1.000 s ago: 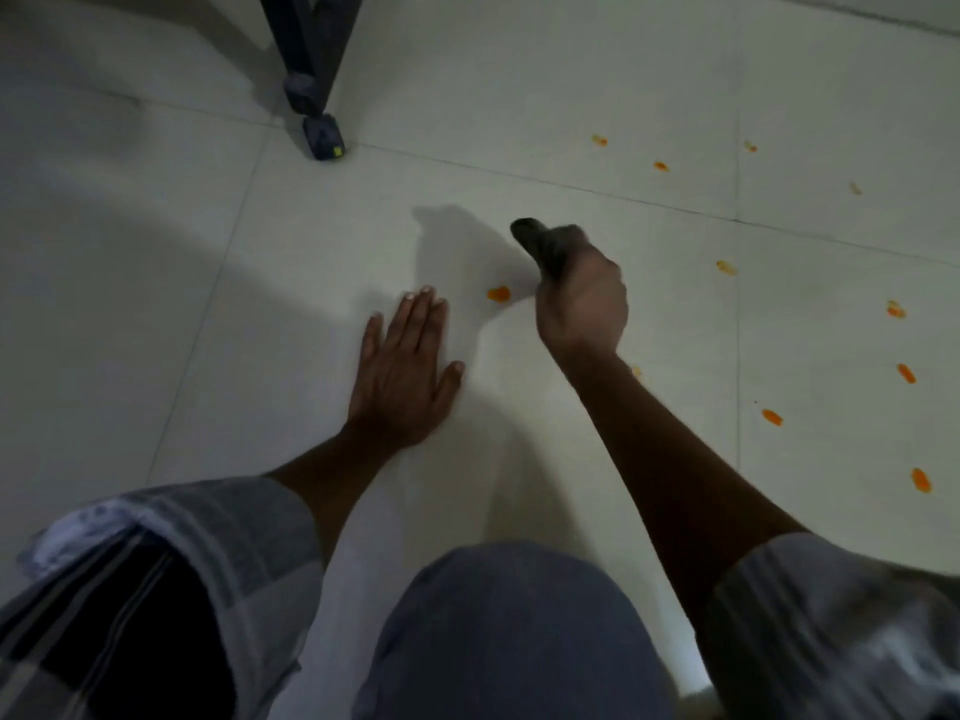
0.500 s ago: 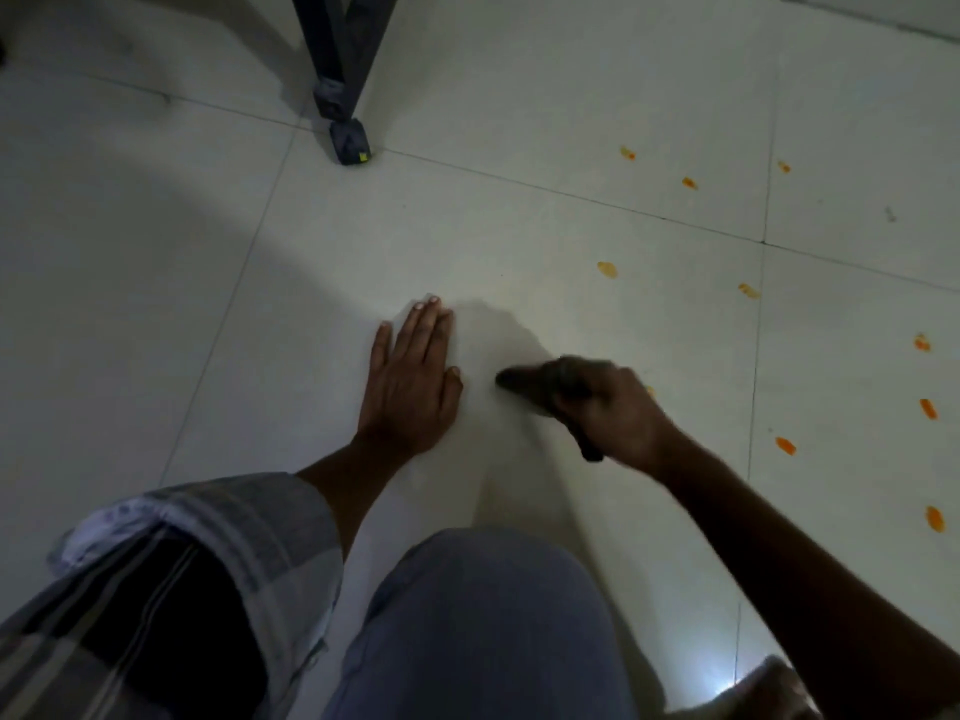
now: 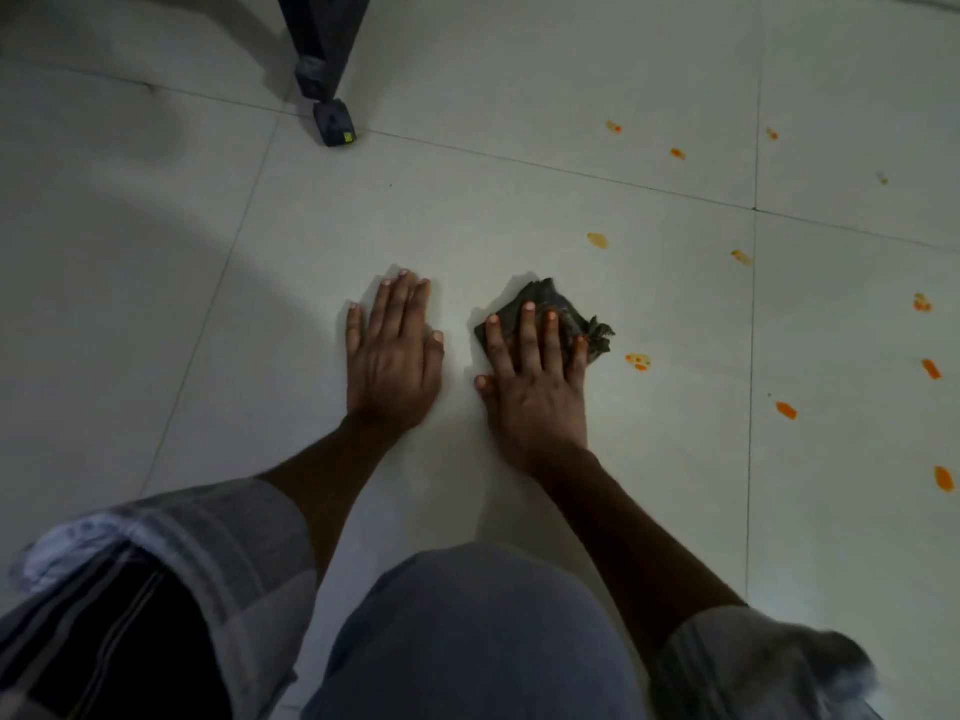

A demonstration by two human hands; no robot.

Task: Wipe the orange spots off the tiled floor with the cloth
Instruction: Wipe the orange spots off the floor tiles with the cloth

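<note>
Head view: right hand (image 3: 535, 376), fingers spread flat, presses dark cloth (image 3: 545, 317) on floor tile (image 3: 519, 210). Left hand (image 3: 392, 350) flat, fingers together, braces beside. Nearest orange spot (image 3: 638, 361) just right: sweep across it, keeping pressure.

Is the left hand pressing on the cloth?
No, the left hand lies flat on bare tile; the right hand presses the cloth.

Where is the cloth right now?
The dark cloth lies on the floor near the middle of the head view, flat under the right hand, with an orange spot just to its right.
</note>
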